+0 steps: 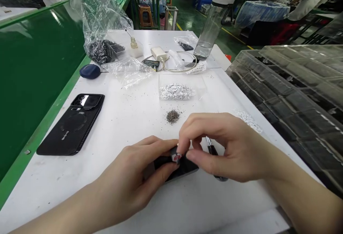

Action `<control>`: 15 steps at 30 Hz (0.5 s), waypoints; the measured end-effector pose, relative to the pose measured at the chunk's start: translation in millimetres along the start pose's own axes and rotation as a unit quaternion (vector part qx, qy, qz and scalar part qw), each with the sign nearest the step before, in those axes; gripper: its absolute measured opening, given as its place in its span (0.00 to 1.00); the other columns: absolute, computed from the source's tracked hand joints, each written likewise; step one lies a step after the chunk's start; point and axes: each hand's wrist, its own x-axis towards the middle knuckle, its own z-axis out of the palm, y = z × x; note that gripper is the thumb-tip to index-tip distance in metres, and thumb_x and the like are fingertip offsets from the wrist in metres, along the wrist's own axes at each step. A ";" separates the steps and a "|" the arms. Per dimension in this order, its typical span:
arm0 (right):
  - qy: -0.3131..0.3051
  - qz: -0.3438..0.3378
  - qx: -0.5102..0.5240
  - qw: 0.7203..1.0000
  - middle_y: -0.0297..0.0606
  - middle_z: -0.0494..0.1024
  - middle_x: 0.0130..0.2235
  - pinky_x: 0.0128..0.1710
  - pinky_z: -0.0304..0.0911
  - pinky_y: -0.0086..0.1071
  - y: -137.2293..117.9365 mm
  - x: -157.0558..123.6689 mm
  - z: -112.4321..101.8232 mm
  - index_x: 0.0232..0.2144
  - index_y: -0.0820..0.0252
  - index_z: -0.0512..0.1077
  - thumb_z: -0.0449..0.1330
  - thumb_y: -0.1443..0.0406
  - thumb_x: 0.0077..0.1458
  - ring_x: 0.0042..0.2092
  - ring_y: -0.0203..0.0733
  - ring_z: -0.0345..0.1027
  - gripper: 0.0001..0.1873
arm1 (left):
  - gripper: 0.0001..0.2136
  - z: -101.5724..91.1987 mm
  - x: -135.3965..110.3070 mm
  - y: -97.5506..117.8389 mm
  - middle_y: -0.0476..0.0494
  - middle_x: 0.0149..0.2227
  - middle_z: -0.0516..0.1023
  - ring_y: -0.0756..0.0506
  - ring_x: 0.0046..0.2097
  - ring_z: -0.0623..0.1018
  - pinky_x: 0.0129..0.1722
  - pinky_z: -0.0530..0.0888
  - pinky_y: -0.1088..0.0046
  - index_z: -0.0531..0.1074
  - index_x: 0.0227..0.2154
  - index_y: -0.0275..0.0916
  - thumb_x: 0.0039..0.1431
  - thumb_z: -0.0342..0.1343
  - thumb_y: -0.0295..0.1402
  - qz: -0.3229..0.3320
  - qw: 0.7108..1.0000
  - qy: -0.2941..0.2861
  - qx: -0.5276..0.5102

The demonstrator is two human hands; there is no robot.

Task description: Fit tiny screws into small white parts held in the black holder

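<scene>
In the head view, the left hand's (140,171) fingers are clamped on a small grey part (174,154). The right hand's (227,146) fingers curl close over it; I cannot tell whether they grip anything. Beneath the fingers lies a black block (187,170); beyond the fingertips, a pile of tiny metal pieces (173,116) sits on the table (128,119).

The place is a small-parts workshop: tiny dark pieces (173,116) lie heaped on the desk (128,119) beyond the right hand (222,144), compartmented trays (289,87) stand to its right, and far ahead, dimly, what seem other workstations (262,14) flank a green floor (186,19).
</scene>
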 end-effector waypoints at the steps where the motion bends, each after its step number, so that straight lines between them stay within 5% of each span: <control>1: -0.002 -0.008 0.003 1.000 0.37 0.84 0.36 0.35 0.73 0.26 0.0 -0.3 0.6 0.37 0.64 0.80 0.65 0.77 0.62 0.36 0.34 0.75 0.07 | 0.14 -0.5 -0.1 0.4 0.48 0.44 0.85 0.47 0.44 0.84 0.42 0.80 0.75 0.79 0.56 0.47 0.76 0.54 0.27 -0.007 1.000 -0.005 0.000; 15: -0.017 0.012 -0.012 1.000 0.35 0.83 0.33 0.35 0.73 0.25 -4.6 -3.9 2.3 0.37 0.63 0.81 0.63 0.79 0.60 0.33 0.32 0.74 0.10 | 0.16 -0.5 -0.9 1.7 0.53 0.45 0.85 0.50 0.45 0.84 0.43 0.79 0.78 0.79 0.58 0.51 0.76 0.57 0.26 -0.009 1.000 -0.014 0.017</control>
